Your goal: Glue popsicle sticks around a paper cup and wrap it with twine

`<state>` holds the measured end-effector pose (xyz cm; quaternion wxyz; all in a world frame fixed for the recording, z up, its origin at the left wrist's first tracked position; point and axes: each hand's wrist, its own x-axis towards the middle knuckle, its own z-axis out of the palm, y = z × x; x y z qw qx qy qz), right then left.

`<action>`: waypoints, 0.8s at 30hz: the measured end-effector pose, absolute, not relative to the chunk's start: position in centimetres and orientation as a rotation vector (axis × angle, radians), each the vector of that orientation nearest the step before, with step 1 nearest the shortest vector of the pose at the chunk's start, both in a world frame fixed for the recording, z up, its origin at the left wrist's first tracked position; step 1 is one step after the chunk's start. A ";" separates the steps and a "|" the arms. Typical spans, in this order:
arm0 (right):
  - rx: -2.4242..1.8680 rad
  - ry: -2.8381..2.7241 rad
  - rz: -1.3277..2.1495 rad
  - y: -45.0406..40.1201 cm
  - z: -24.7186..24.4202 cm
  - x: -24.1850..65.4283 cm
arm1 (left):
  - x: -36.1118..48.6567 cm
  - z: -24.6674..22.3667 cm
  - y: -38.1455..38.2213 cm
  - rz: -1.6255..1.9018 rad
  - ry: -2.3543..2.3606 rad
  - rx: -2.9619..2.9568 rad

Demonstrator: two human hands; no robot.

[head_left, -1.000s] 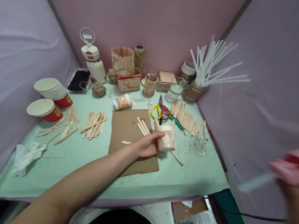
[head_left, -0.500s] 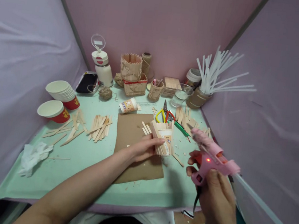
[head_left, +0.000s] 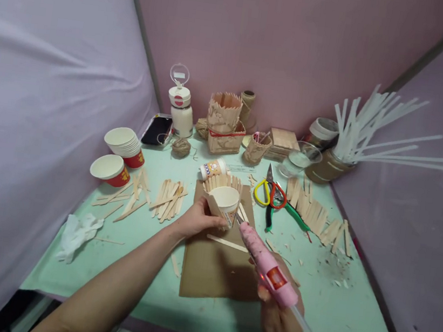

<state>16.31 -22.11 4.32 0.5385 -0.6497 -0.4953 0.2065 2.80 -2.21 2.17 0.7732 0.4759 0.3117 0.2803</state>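
In the head view, the only one we have, we take the brown cardboard (head_left: 206,281) as our landmark. Above its far half we see the paper cup (head_left: 224,195), its mouth turned up and a little toward us. Wooden sticks (head_left: 223,181) stand around its far and left sides, while a part of the printed wall at the near right side is not covered. The left hand (head_left: 198,220) is closed around the cup from the left, with the thumb across the near side, so it is the nearer hand.

The right hand (head_left: 280,318) is over the near right part of the cardboard and is wrapped around the pink glue gun (head_left: 261,250). The long axis of the gun runs slantwise, from its tip beside the cup's right wall back toward us and to the right. From this hand, the cup lies ahead and to the left, in line with the tip. We judge that this line matters most. Whether the tip touches the wall, we cannot tell. One loose stick (head_left: 227,243) lies on the cardboard, between the cup and us.
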 end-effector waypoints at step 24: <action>-1.564 -1.398 0.215 -20.6 3.4 15.4 | 2.4 1.4 -1.9 0.516 0.695 1.242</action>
